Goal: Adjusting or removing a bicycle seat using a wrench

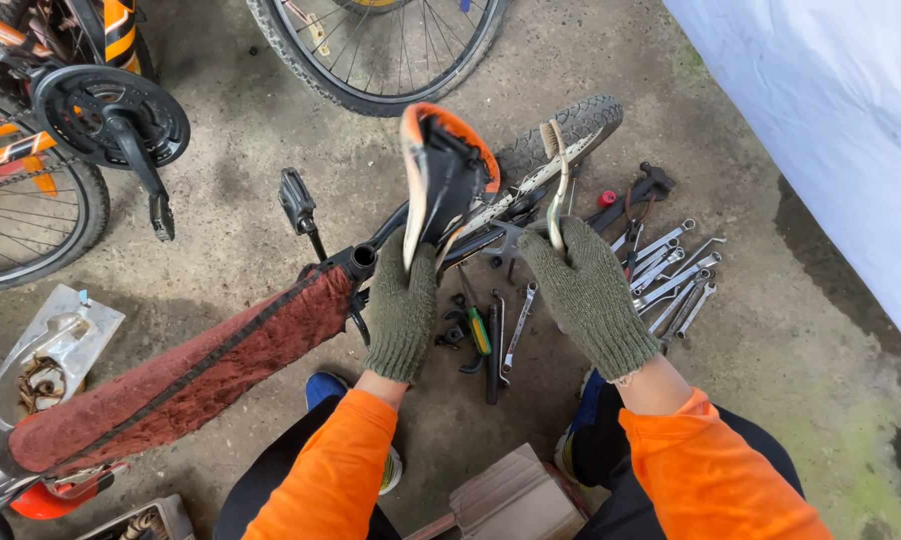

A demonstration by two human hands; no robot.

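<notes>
A bike saddle [440, 180] is gripped by the gloved left hand [402, 305]; a toothbrush [557, 175] is clenched in the right hand [585, 290]. Rusty parts are held in the plastic tray [75, 325] at left.

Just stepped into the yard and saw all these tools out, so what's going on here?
A person in orange sleeves and green knit gloves holds a bicycle saddle upside down in the left hand. The right hand grips a toothbrush, bristles up beside the saddle. Below lie a bicycle frame wrapped in red cloth, a row of wrenches and a screwdriver on the concrete.
</notes>
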